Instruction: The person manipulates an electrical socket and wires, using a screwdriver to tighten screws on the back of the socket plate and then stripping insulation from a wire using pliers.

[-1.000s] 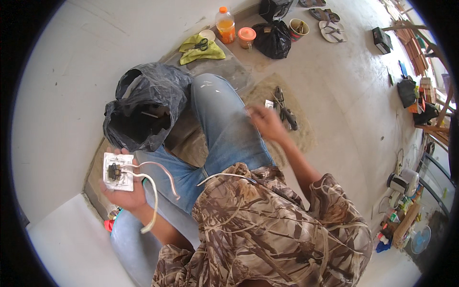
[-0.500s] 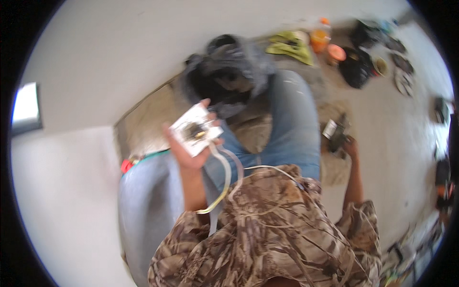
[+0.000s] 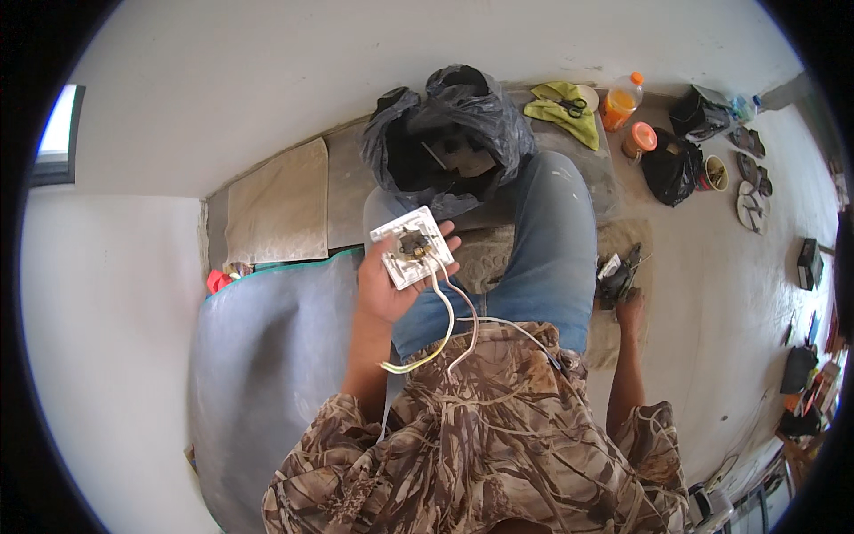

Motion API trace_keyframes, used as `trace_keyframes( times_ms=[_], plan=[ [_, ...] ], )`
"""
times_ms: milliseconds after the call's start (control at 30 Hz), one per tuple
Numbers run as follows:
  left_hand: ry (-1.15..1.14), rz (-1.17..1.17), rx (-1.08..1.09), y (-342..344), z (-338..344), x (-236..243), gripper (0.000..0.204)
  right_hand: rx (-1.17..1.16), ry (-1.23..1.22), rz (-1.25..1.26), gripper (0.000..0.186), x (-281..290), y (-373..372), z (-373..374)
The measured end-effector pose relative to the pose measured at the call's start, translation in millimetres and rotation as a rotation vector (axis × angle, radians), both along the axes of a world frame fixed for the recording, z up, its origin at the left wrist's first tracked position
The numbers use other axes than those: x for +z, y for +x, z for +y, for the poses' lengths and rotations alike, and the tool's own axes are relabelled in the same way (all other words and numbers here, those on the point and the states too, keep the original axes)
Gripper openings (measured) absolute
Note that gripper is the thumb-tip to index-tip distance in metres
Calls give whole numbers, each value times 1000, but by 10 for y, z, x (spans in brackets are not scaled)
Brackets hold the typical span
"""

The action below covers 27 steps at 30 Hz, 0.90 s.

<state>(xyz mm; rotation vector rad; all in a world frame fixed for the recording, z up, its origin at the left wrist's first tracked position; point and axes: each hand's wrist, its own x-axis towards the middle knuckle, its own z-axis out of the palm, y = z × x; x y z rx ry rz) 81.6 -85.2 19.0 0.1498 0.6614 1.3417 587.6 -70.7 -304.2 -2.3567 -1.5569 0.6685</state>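
While a half-curled left hand [image 3: 382, 292] holds a wall plate [image 3: 412, 247], the right hand [image 3: 630, 307], grip unclear, meets tools [image 3: 614, 286] pointing forward.

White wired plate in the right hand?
No, the left hand holds the white plate, well apart from the right hand.
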Motion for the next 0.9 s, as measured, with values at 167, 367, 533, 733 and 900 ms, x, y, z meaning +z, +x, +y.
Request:
trace_keyframes(
  times_ms=[167,367,533,733,900],
  plan=[
    [-69,43,-17,77,-173,-143,63,54,-155,-132,42,173,-187,38],
    [-81,38,-22,359,-167,-346,67,-168,41,-41,51,-90,374,-176],
    [-116,134,41,454,-224,-350,61,-227,151,79,39,827,474,-206],
    [-165,209,-120,576,14,-390,63,-378,379,170,30,1730,624,-137],
    [-331,470,-183,747,170,-451,47,-499,531,489,25,2018,250,-23]
  ],
)
